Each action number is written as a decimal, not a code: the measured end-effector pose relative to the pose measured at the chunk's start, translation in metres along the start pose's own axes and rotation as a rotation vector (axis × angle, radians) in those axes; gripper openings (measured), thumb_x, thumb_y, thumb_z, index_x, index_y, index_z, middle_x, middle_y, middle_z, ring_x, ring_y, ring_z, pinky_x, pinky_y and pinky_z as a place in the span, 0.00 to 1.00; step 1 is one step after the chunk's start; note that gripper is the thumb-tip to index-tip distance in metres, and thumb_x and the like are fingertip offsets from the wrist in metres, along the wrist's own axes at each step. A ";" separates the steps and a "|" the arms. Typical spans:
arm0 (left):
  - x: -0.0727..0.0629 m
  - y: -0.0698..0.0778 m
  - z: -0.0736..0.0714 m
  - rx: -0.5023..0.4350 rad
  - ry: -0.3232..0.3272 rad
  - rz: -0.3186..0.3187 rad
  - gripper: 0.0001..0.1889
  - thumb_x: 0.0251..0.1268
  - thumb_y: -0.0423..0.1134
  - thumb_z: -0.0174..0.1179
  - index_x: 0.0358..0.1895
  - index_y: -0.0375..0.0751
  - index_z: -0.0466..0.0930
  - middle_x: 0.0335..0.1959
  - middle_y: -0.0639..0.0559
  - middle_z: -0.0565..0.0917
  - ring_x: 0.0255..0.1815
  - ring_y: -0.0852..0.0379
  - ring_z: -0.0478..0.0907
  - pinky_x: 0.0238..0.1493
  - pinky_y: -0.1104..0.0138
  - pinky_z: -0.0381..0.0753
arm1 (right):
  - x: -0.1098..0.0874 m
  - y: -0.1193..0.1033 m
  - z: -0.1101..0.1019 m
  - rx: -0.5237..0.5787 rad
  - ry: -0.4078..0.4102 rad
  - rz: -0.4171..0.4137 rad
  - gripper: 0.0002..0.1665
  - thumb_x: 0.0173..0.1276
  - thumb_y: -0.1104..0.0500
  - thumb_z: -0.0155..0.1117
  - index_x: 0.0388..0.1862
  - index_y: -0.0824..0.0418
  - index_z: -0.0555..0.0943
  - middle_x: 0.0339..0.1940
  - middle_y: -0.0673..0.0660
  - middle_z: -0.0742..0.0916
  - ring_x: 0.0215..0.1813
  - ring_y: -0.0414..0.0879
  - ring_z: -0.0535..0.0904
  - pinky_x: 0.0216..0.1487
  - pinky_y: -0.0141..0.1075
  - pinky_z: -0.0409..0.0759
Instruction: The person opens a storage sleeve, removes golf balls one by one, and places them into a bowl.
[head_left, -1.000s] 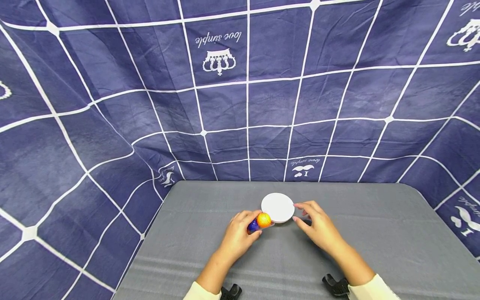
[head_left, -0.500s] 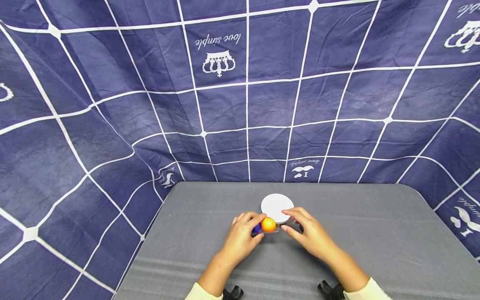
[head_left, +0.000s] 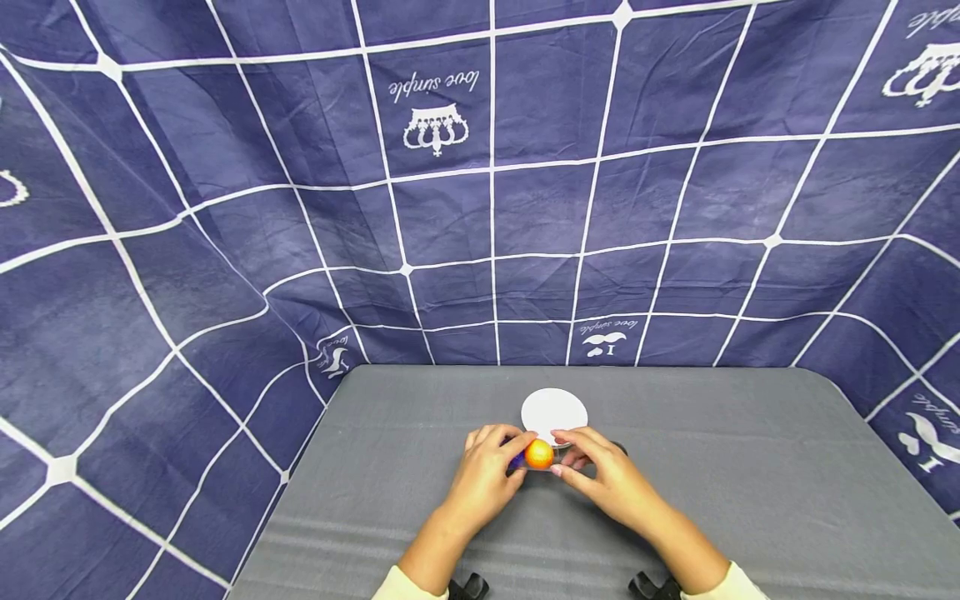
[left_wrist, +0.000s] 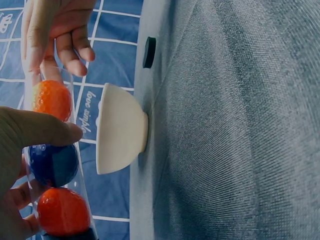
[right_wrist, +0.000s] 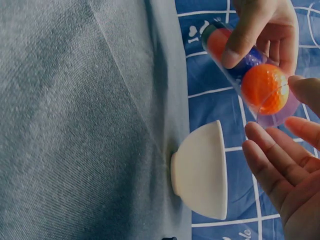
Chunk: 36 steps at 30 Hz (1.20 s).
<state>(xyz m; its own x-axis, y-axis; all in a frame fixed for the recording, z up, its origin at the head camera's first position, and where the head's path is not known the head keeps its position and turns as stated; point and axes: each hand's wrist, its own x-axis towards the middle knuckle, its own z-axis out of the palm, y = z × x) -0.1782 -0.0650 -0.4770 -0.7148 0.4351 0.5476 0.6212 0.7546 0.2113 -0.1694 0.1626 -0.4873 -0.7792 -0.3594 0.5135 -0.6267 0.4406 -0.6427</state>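
My left hand (head_left: 483, 475) grips a clear plastic tube (right_wrist: 276, 118) of dimpled golf balls. Inside it, the left wrist view shows an orange ball (left_wrist: 52, 101) nearest the uncapped end, then a blue ball (left_wrist: 53, 165) under the thumb, then a red ball (left_wrist: 64, 211) at the dark-ended far side. At the tube's mouth is my right hand (head_left: 611, 479), its thumb and index fingertips right at the rim and the other fingers loosely extended. A white bowl (right_wrist: 202, 172) stands upright on the table just beyond, lower than the tube; its inside is hidden in the wrist views.
A black round cap (left_wrist: 149, 52) lies on the grey cloth-covered table (head_left: 720, 450), to the bowl's right and partly behind my right hand in the head view. A blue curtain (head_left: 540, 208) with white grid lines rises behind the table and along its sides.
My right hand has moved left and nearer, from the bowl's right side to the tube's mouth. The left hand has shifted slightly right with the tube. The bowl stays put.
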 end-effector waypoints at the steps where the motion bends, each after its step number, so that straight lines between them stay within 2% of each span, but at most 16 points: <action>1: 0.000 0.000 0.000 0.005 0.000 0.001 0.28 0.47 0.36 0.78 0.57 0.56 0.85 0.48 0.59 0.83 0.51 0.58 0.79 0.58 0.58 0.74 | 0.000 0.000 0.001 0.014 0.000 0.000 0.26 0.65 0.59 0.73 0.61 0.64 0.80 0.52 0.57 0.85 0.40 0.34 0.84 0.43 0.31 0.85; 7: 0.000 0.002 0.000 0.078 -0.007 0.022 0.28 0.48 0.34 0.76 0.56 0.57 0.85 0.48 0.59 0.83 0.54 0.56 0.78 0.60 0.56 0.72 | -0.003 0.000 0.005 0.133 -0.016 0.067 0.25 0.66 0.60 0.71 0.61 0.63 0.80 0.52 0.57 0.85 0.43 0.41 0.87 0.46 0.32 0.86; 13: 0.000 0.002 0.002 0.159 -0.017 0.054 0.29 0.46 0.33 0.76 0.56 0.58 0.84 0.48 0.58 0.83 0.55 0.55 0.78 0.61 0.55 0.71 | -0.006 0.004 0.011 0.228 -0.031 0.118 0.24 0.67 0.62 0.70 0.61 0.64 0.78 0.55 0.61 0.84 0.46 0.48 0.89 0.49 0.33 0.86; 24: 0.001 0.004 0.002 0.226 0.015 0.088 0.31 0.41 0.30 0.75 0.54 0.60 0.85 0.46 0.58 0.82 0.52 0.54 0.78 0.60 0.54 0.70 | -0.007 0.007 0.014 0.287 -0.074 0.241 0.28 0.68 0.58 0.70 0.64 0.68 0.76 0.57 0.64 0.84 0.51 0.45 0.88 0.51 0.29 0.85; 31: 0.002 0.004 0.001 0.238 0.044 0.111 0.29 0.42 0.29 0.73 0.52 0.59 0.86 0.45 0.57 0.83 0.51 0.54 0.79 0.58 0.54 0.71 | -0.008 0.008 0.015 0.328 -0.081 0.263 0.29 0.68 0.57 0.70 0.64 0.68 0.76 0.58 0.66 0.83 0.53 0.47 0.88 0.52 0.29 0.85; 36: 0.003 0.005 0.001 0.244 0.048 0.122 0.30 0.41 0.28 0.72 0.52 0.58 0.86 0.45 0.57 0.83 0.51 0.54 0.79 0.58 0.54 0.71 | -0.009 0.007 0.015 0.334 -0.072 0.274 0.29 0.68 0.58 0.70 0.64 0.69 0.76 0.58 0.67 0.83 0.50 0.42 0.87 0.50 0.29 0.85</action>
<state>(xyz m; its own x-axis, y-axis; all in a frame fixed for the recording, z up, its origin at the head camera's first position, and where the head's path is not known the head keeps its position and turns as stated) -0.1778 -0.0593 -0.4751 -0.6198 0.5108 0.5957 0.6017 0.7967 -0.0571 -0.1668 0.1569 -0.5050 -0.9069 -0.3276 0.2650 -0.3515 0.2414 -0.9045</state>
